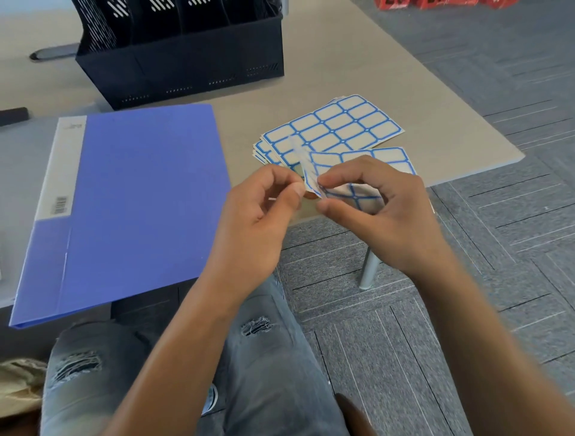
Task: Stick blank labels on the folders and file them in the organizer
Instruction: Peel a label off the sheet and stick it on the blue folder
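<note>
Two hands met just past the table's near edge, above the person's lap in torn grey jeans (267, 358). The right hand (382, 214) curled around a bent label sheet (357, 174), thumb and forefinger pinching it near its left corner. The left hand (258, 211) pinched a single pale label (300, 157) between thumb and forefinger; the label stood up from that corner, blurred, and whether it was fully free of the sheet could not be told.

Left of the hands, a blue folder (140, 199) lay flat and closed on the table (342, 62), its near corner overhanging the edge and a grey strip with a barcode along its spine side. Just beyond the hands, a fanned stack of label sheets (336, 124) with blue-bordered blank labels rested on the table, apart from the folder.

Farther back stood a dark file organizer (180, 65) with upright dividers, behind the folder's far edge. Grey patterned carpet (497, 218) spread to the right, and something red (435, 3) showed at the top edge, too cut off to identify.
</note>
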Demonstrator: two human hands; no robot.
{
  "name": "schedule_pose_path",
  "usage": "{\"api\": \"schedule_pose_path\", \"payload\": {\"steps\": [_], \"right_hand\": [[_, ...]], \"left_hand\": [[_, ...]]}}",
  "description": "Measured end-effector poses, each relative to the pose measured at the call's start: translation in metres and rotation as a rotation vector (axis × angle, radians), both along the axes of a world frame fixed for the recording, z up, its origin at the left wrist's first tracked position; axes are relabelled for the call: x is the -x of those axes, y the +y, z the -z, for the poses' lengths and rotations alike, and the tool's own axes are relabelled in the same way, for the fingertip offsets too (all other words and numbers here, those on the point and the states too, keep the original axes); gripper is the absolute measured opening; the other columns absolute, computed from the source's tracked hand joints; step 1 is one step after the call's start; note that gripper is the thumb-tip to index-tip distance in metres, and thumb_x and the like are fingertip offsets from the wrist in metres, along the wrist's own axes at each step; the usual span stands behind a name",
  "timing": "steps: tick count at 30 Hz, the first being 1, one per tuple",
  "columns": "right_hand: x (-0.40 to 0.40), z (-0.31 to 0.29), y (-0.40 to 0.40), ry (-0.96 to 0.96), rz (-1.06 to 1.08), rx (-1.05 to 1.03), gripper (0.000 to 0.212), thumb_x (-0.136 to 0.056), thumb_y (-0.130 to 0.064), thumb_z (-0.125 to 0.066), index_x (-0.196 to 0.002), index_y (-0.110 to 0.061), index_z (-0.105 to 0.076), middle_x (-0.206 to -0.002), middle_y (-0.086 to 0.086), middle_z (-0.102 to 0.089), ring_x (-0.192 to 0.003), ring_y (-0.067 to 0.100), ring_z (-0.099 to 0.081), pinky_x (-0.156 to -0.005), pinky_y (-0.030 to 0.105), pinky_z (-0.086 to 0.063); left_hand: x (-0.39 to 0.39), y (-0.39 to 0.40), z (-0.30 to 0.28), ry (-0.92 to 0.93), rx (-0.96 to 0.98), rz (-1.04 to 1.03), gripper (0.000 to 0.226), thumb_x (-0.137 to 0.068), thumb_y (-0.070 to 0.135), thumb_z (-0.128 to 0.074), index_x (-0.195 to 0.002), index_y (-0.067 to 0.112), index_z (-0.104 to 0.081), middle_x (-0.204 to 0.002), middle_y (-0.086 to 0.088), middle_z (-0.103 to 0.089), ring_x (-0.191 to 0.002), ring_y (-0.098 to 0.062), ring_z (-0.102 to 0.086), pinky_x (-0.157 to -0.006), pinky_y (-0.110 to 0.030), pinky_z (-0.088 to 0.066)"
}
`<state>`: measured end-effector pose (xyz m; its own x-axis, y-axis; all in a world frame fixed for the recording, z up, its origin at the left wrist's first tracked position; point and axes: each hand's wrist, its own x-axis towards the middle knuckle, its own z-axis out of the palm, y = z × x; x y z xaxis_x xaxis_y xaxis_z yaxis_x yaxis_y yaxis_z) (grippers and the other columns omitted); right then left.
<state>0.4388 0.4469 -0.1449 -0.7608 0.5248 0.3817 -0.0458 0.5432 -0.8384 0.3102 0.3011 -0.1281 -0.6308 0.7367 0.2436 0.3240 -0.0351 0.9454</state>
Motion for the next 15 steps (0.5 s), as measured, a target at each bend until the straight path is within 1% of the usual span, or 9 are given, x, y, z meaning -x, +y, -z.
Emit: {"api": "schedule_pose_path", "payload": {"steps": [1,3,6,8,10,13,15], "right_hand": [[0.0005,0.0009,-0.0016,0.023,0.000,-0.017,0.019,-0.088,-0.011,-0.086,-0.106,-0.013,-0.079,-0.107,-0.001,-0.077,-0.105,0.013,-0.072,-0.096,0.024,-0.052],[0.0024,0.0034,-0.0031,0.062,0.007,-0.050,0.018,-0.088,-0.009,-0.086,-0.105,-0.011,-0.081,-0.105,0.000,-0.077,-0.103,0.012,-0.072,-0.095,0.024,-0.052],[0.0052,0.0073,-0.0041,0.086,0.022,-0.110,0.015,-0.089,-0.010,-0.085,-0.103,-0.009,-0.082,-0.102,0.002,-0.078,-0.098,0.010,-0.073,-0.091,0.024,-0.053],[0.0060,0.0078,-0.0043,0.093,0.026,-0.143,0.015,-0.088,-0.011,-0.086,-0.103,-0.010,-0.082,-0.101,0.002,-0.078,-0.096,0.011,-0.073,-0.090,0.029,-0.055],[0.0063,0.0081,-0.0037,0.092,0.033,-0.192,0.014,-0.088,-0.013,-0.086,-0.102,-0.012,-0.082,-0.099,0.000,-0.079,-0.095,0.011,-0.074,-0.089,0.036,-0.056],[0.0079,0.0096,-0.0025,0.074,0.058,-0.297,0.014,-0.089,-0.018,-0.086,-0.102,-0.015,-0.082,-0.099,-0.005,-0.079,-0.097,0.014,-0.075,-0.089,0.048,-0.055],[0.0089,0.0100,-0.0032,0.070,0.064,-0.337,0.013,-0.089,-0.019,-0.085,-0.101,-0.016,-0.082,-0.099,-0.005,-0.079,-0.096,0.015,-0.075,-0.088,0.050,-0.054]], "left_hand": [[-0.0018,0.0006,-0.0002,-0.036,-0.024,-0.005,0.013,-0.101,0.008,-0.058,-0.091,0.012,-0.065,-0.077,0.015,-0.068,-0.073,-0.007,-0.056,-0.069,-0.024,-0.045],[-0.0065,0.0026,0.0010,-0.134,-0.060,-0.013,0.015,-0.101,0.004,-0.057,-0.091,0.008,-0.065,-0.078,0.011,-0.071,-0.073,-0.002,-0.060,-0.074,-0.017,-0.046],[-0.0110,0.0047,0.0027,-0.275,-0.091,-0.038,0.017,-0.101,0.002,-0.055,-0.089,0.009,-0.065,-0.078,0.007,-0.072,-0.075,-0.004,-0.064,-0.076,-0.017,-0.048],[-0.0103,0.0047,0.0027,-0.333,-0.104,-0.058,0.016,-0.100,0.003,-0.056,-0.091,0.009,-0.067,-0.079,0.005,-0.073,-0.077,-0.005,-0.065,-0.076,-0.018,-0.049],[-0.0084,0.0039,0.0020,-0.328,-0.092,-0.071,0.012,-0.099,0.007,-0.060,-0.093,0.010,-0.070,-0.082,0.003,-0.074,-0.079,-0.005,-0.066,-0.077,-0.019,-0.049],[-0.0060,0.0031,0.0025,-0.282,-0.049,-0.094,0.006,-0.095,0.008,-0.068,-0.094,0.012,-0.072,-0.085,-0.002,-0.077,-0.079,-0.005,-0.067,-0.078,-0.020,-0.051],[-0.0045,0.0029,0.0035,-0.244,-0.026,-0.108,0.005,-0.095,0.007,-0.069,-0.093,0.010,-0.072,-0.087,-0.005,-0.078,-0.080,-0.005,-0.068,-0.078,-0.020,-0.051]]}}
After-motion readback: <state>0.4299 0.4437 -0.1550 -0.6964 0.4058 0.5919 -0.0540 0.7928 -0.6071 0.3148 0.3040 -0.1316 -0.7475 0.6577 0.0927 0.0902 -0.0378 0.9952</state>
